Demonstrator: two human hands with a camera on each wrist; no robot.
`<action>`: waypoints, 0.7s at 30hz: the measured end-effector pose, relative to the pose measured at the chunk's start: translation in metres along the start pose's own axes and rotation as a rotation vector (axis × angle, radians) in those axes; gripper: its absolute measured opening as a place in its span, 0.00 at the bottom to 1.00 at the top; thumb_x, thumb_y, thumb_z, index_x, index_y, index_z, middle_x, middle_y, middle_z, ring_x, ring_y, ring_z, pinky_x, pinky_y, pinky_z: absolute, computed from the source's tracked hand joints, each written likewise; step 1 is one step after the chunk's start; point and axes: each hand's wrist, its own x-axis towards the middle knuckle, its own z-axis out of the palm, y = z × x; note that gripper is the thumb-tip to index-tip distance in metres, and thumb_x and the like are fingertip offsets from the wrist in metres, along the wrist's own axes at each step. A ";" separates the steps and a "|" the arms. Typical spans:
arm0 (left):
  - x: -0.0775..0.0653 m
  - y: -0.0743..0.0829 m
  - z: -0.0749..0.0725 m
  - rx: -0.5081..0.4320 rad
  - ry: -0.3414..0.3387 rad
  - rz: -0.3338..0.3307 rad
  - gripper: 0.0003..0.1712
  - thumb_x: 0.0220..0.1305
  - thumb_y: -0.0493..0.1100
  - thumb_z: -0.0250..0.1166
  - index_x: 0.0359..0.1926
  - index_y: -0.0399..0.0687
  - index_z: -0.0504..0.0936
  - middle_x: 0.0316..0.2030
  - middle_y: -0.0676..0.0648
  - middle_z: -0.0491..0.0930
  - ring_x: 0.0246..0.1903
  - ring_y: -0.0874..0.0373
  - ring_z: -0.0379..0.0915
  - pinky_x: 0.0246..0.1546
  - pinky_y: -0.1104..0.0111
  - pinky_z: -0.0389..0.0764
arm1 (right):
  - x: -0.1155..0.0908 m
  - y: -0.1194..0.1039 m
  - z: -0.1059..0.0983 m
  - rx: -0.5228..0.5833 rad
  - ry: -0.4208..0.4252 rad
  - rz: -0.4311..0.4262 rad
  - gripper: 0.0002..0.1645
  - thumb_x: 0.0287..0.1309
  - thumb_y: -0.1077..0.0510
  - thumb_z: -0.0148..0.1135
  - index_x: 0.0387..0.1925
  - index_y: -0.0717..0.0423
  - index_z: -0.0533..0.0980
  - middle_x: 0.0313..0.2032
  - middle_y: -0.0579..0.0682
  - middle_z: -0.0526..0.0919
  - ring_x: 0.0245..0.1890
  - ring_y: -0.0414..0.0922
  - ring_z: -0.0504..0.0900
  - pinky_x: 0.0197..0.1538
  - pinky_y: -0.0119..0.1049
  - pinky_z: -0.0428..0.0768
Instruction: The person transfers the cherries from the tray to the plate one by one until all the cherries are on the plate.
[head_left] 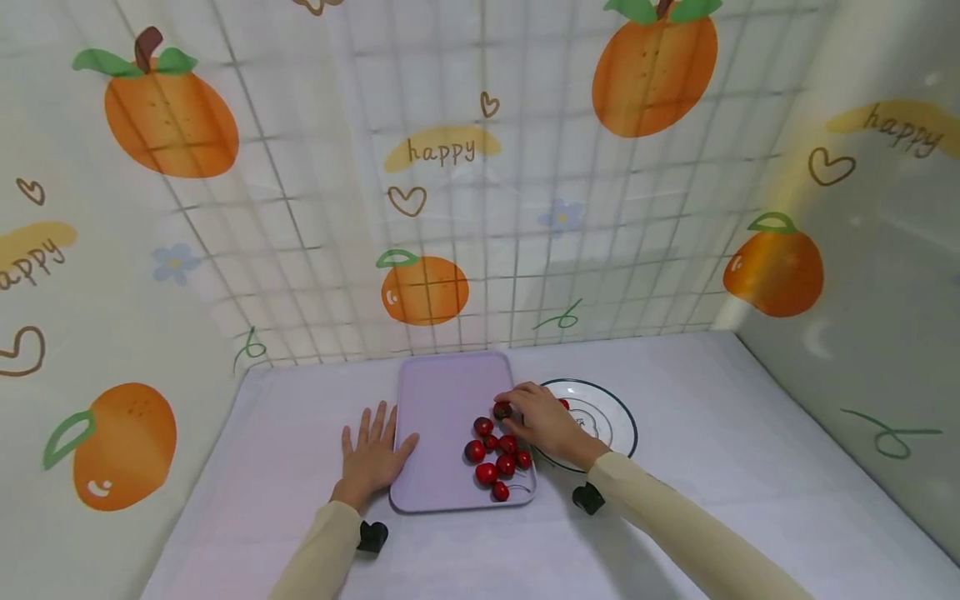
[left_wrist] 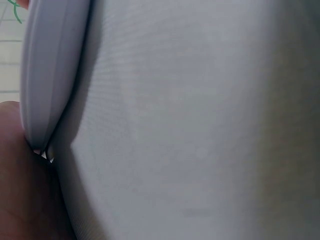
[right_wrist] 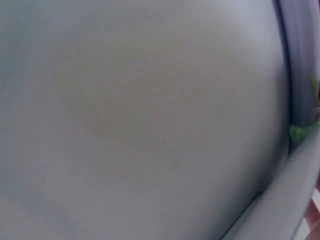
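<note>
Toward the right side of a lilac tray [head_left: 442, 408], my right hand [head_left: 547, 419] pinches a dark red cherry [head_left: 502, 410] between thumb and fingers. Several more cherries [head_left: 506, 464] lie loose on the tray below it, one with a long stem at the front corner. My left hand [head_left: 372, 458] lies flat with fingers spread at the tray's left edge, its thumb over the rim. The left wrist view shows that hand [left_wrist: 25, 185] against the tray's side [left_wrist: 52, 70]. A round plate [head_left: 618, 425] with a dark rim stands under my right wrist, holding a red cherry [head_left: 565, 404] partly hidden by the hand.
The tray and plate stand side by side on a white-covered table [head_left: 300, 417]. Behind it rises a curtain [head_left: 480, 233] printed with oranges. In the right wrist view, the tray's edge [right_wrist: 302, 60] and a green stem end [right_wrist: 300, 133] show at the right.
</note>
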 end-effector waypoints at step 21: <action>0.001 0.003 0.000 0.016 0.021 0.004 0.48 0.75 0.73 0.41 0.83 0.54 0.45 0.85 0.46 0.37 0.84 0.42 0.27 0.79 0.36 0.28 | -0.010 0.023 -0.006 -0.056 0.139 0.066 0.25 0.68 0.52 0.64 0.63 0.54 0.74 0.57 0.52 0.84 0.62 0.51 0.76 0.68 0.54 0.76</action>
